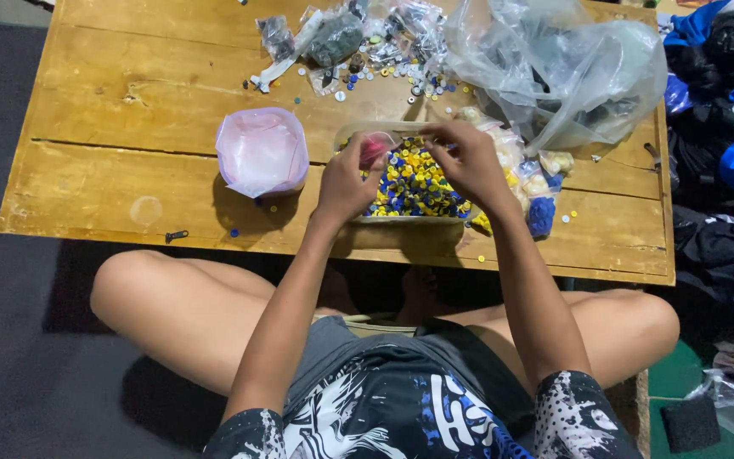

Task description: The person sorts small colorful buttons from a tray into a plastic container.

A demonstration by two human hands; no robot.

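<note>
My left hand (347,180) and my right hand (467,160) are raised over a clear tray (346,136) full of small yellow and blue pieces (416,185). Between them they pinch a small clear bag with something pink-red (375,150) inside; the left fingers hold its left side, the right fingers its top edge. The tray sits on a low wooden table (121,170), just in front of my crossed legs.
A bowl lined with pink plastic (262,151) stands left of the tray. Small bags and loose caps (358,51) lie at the table's far side, beside a large clear plastic bag (562,68). Bagged pieces (539,191) sit right of the tray. Dark and blue cloth (724,144) is piled at right.
</note>
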